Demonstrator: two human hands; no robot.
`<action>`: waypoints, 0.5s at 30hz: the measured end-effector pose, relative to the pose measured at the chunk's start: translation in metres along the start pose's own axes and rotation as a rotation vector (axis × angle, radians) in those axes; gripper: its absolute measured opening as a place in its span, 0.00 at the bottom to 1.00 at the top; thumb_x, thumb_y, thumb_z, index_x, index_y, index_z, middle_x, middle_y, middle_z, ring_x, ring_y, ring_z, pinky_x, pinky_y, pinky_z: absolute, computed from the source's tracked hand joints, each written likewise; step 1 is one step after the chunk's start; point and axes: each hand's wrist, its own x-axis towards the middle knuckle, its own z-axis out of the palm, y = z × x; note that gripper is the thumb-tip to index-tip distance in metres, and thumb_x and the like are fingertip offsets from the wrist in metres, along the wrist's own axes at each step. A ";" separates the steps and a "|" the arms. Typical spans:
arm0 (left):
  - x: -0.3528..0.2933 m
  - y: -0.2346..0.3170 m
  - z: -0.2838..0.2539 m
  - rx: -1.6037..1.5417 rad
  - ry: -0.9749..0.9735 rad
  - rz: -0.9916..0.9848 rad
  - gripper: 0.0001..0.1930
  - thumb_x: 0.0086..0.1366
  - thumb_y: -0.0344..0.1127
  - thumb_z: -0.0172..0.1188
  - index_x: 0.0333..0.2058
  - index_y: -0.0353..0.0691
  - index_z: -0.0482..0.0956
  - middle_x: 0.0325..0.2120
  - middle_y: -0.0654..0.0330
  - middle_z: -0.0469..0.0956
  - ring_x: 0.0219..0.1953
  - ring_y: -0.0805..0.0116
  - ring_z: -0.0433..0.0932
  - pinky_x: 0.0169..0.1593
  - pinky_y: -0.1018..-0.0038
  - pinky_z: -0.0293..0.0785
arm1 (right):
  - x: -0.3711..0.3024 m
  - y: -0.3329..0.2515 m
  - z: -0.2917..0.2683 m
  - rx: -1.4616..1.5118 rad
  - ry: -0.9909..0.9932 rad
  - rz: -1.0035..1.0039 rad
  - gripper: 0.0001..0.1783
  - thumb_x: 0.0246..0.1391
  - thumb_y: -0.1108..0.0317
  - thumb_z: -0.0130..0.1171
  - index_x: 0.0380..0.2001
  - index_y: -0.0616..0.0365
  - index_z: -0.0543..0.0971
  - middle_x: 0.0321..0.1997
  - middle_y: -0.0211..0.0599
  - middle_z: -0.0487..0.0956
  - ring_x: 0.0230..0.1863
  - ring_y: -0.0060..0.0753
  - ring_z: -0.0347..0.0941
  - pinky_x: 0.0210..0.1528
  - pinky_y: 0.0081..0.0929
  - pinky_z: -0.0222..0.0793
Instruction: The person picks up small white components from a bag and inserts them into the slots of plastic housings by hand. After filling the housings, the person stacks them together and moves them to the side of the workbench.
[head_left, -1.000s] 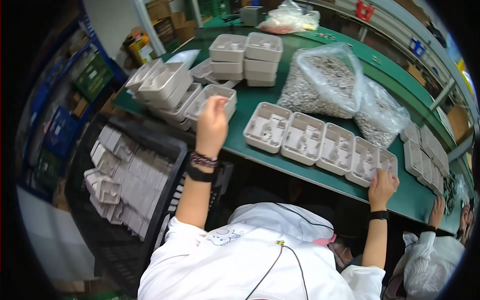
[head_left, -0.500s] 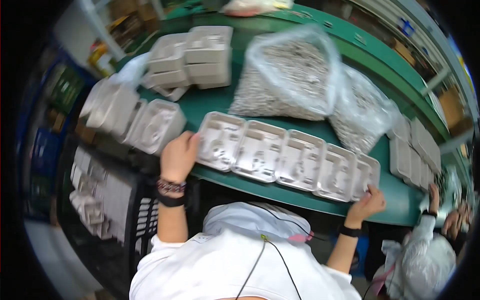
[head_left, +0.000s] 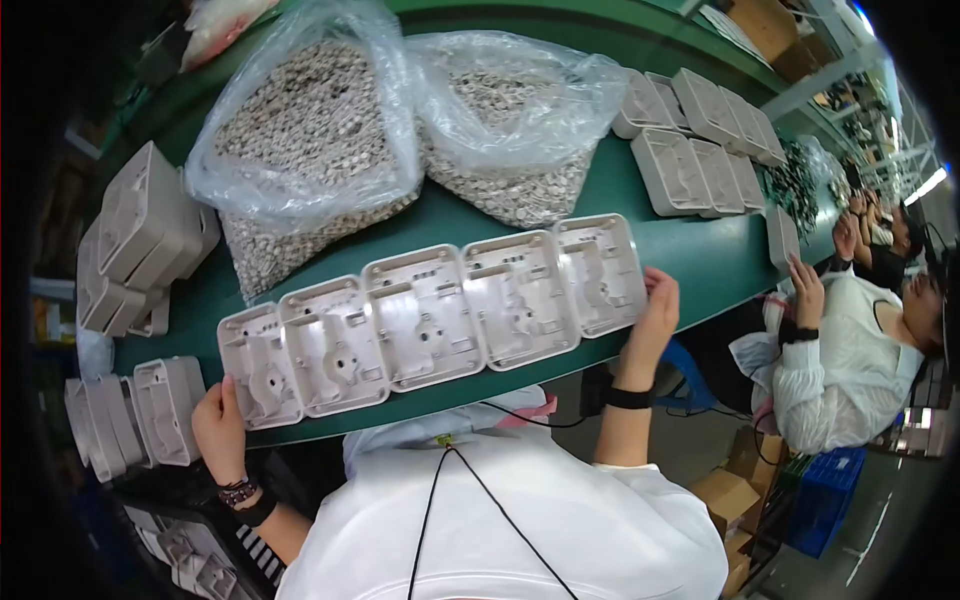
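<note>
A row of several light-grey plastic housings (head_left: 425, 338), open side up, lies edge to edge along the front of the green table. My left hand (head_left: 218, 432) holds the outer side of the leftmost housing (head_left: 262, 372), thumb near its rim. At the other end, the bent fingers of my right hand (head_left: 655, 315) press on the outer wall of the rightmost housing (head_left: 603, 280). Inside each housing are moulded ribs and small holes. Part of the left fingers is hidden by the housing's wall.
Two clear plastic bags (head_left: 300, 150) of small pale pieces stand behind the row. Stacked housings sit on the left (head_left: 150, 225) and at the back right (head_left: 690, 170). A black crate (head_left: 250, 555) is below left. A co-worker (head_left: 835, 370) sits at the right, beside a blue crate (head_left: 825, 500).
The view has swung to the right, showing more of the co-worker. The row now slants up toward the right in the picture. Both hands stay at its two ends.
</note>
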 end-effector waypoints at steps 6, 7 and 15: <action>-0.007 0.035 0.018 -0.189 -0.007 0.150 0.14 0.62 0.41 0.51 0.26 0.34 0.75 0.21 0.44 0.72 0.25 0.43 0.71 0.26 0.61 0.65 | 0.040 0.029 -0.048 -0.351 0.023 -0.063 0.20 0.61 0.59 0.38 0.44 0.64 0.72 0.43 0.38 0.73 0.46 0.31 0.68 0.52 0.28 0.62; -0.010 0.048 0.015 -0.193 -0.026 0.160 0.13 0.61 0.41 0.52 0.28 0.36 0.77 0.22 0.45 0.73 0.26 0.44 0.72 0.27 0.62 0.67 | 0.045 0.024 -0.052 -0.288 0.031 -0.011 0.19 0.60 0.60 0.39 0.45 0.63 0.72 0.45 0.39 0.72 0.47 0.32 0.67 0.53 0.29 0.61; -0.013 -0.025 -0.103 0.124 0.845 -0.366 0.15 0.59 0.46 0.55 0.40 0.46 0.77 0.26 0.51 0.78 0.28 0.52 0.77 0.31 0.62 0.71 | 0.044 0.014 -0.062 0.158 0.010 0.280 0.30 0.63 0.48 0.34 0.51 0.65 0.67 0.52 0.45 0.70 0.52 0.38 0.66 0.56 0.33 0.60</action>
